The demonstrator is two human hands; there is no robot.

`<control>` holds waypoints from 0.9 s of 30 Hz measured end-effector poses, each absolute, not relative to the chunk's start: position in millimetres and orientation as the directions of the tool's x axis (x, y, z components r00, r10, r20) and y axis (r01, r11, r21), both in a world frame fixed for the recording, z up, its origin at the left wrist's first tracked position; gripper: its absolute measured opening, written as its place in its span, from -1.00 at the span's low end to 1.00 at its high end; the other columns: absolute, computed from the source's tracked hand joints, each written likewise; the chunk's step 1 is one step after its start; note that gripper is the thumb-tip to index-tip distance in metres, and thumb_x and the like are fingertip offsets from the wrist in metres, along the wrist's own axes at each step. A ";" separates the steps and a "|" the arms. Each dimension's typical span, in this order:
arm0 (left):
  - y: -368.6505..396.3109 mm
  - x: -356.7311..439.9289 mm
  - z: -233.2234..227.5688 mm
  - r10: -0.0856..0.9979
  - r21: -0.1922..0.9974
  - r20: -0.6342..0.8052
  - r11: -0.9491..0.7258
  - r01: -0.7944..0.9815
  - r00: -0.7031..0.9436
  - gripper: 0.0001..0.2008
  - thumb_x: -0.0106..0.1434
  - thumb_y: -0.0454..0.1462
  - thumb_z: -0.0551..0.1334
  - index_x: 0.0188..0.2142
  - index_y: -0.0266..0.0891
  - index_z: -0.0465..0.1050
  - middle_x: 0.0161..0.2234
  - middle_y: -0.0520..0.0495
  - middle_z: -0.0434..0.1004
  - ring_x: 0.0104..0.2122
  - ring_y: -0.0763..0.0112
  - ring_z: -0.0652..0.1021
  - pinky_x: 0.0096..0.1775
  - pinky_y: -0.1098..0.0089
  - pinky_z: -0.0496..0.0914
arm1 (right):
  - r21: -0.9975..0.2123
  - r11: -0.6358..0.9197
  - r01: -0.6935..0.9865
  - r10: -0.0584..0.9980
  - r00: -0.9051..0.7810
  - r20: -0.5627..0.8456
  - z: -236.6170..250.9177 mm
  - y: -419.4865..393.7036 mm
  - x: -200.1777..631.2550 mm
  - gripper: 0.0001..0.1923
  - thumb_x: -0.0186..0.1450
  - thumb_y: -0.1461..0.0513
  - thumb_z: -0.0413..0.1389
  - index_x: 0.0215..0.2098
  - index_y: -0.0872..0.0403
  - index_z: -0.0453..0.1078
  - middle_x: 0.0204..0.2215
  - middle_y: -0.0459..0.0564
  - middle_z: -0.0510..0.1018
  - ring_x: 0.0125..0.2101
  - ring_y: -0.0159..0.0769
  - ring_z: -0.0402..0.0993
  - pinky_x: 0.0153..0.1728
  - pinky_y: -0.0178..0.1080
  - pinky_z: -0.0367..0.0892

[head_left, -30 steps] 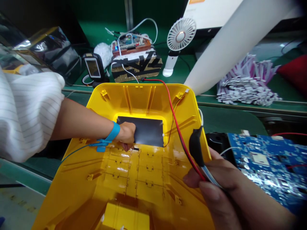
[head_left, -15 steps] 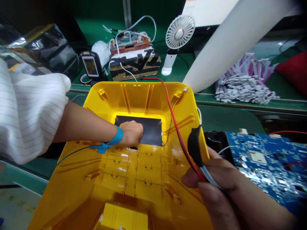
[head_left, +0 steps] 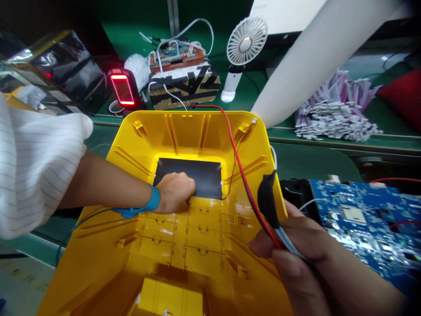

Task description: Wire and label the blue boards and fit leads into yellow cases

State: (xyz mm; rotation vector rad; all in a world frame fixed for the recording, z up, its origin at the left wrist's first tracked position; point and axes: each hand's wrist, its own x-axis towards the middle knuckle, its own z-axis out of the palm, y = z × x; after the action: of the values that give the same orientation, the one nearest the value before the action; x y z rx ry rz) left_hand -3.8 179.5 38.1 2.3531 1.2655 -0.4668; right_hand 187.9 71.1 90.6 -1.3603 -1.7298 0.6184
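A large yellow plastic housing [head_left: 201, 228] fills the middle, its hollow side facing me. Set into its far end is a flat black panel [head_left: 207, 175] with a thin dark wire at its right edge. My left hand [head_left: 176, 188], wearing a blue wrist strap [head_left: 153, 199], is closed over the panel's near-left edge; the fingertips are hidden under it. At the housing's right wall, my right hand [head_left: 305, 250] pinches a red-and-black cable [head_left: 239, 162] and a blue-and-white cable [head_left: 285, 242] wrapped in black tape [head_left: 268, 197].
To the right lies a blue circuit board [head_left: 365, 219]. Behind the housing stand a scanner [head_left: 123, 90] lit red, a taped cardboard box [head_left: 186, 90] with electronics on top, and a small fan [head_left: 246, 41]. Bundled white connectors [head_left: 338, 118] lie at the back right, beside a white tube [head_left: 305, 57].
My left hand has shifted slightly toward me along the panel's edge, its forearm and sleeve lower. The scanner has lit up red. My right hand keeps its hold on the cables.
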 end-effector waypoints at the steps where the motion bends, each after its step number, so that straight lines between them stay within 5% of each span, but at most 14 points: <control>1: 179.6 -3.8 37.9 0.706 0.220 -0.482 -0.475 0.852 0.518 -0.85 -0.11 -0.32 0.21 -0.52 -0.10 0.55 -0.50 -0.04 0.56 -0.44 0.18 0.58 -0.51 0.36 0.29 | -0.785 0.294 0.546 0.950 -0.073 0.305 90.3 70.6 188.5 -0.86 0.33 0.25 -0.08 -0.32 -0.10 0.28 -0.17 -0.10 0.45 0.06 -0.16 0.31 -0.10 -0.19 0.29; 10: 187.5 -4.2 42.5 0.649 0.275 -0.514 -0.495 0.824 0.561 -0.86 -0.13 -0.36 0.25 -0.52 -0.12 0.54 -0.48 -0.03 0.57 -0.41 0.20 0.58 -0.47 0.38 0.30 | -0.783 0.299 0.546 0.947 -0.065 0.316 92.5 74.1 187.0 -0.84 0.36 0.24 -0.08 -0.37 -0.10 0.25 -0.22 -0.12 0.45 0.00 -0.23 0.34 -0.12 -0.22 0.25; 15: 195.9 -1.3 46.9 0.670 0.209 -0.502 -0.519 0.829 0.547 -0.92 -0.06 -0.32 0.26 -0.51 -0.14 0.52 -0.46 -0.04 0.56 -0.39 0.24 0.57 -0.45 0.39 0.30 | -0.791 0.293 0.536 0.949 -0.059 0.311 90.5 72.1 188.7 -0.84 0.36 0.23 -0.09 -0.35 -0.09 0.26 -0.19 -0.11 0.45 -0.02 -0.22 0.34 -0.11 -0.19 0.27; 19: 201.7 1.1 47.3 0.674 0.201 -0.554 -0.461 0.864 0.488 -0.90 -0.05 -0.20 0.33 -0.49 -0.13 0.52 -0.43 -0.02 0.55 -0.36 0.27 0.55 -0.44 0.41 0.30 | -0.797 0.294 0.527 0.947 -0.047 0.318 88.9 68.6 189.4 -0.85 0.34 0.24 -0.07 -0.34 -0.10 0.28 -0.15 -0.12 0.46 -0.02 -0.19 0.36 -0.08 -0.15 0.27; 27: 205.4 2.7 45.1 0.681 0.208 -0.606 -0.364 0.908 0.411 -0.93 -0.05 -0.28 0.32 -0.48 -0.11 0.53 -0.38 0.01 0.57 -0.30 0.29 0.54 -0.37 0.43 0.34 | -0.778 0.335 0.531 0.935 -0.083 0.346 86.4 72.4 191.4 -0.86 0.32 0.25 -0.05 -0.31 -0.11 0.31 -0.23 -0.10 0.47 0.02 -0.20 0.33 -0.07 -0.24 0.23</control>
State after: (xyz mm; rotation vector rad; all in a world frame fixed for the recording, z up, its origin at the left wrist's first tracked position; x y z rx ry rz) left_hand 2.7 205.4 45.1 2.1551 1.3466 -0.5799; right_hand 191.4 72.4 86.4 -1.3137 -1.7406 0.5908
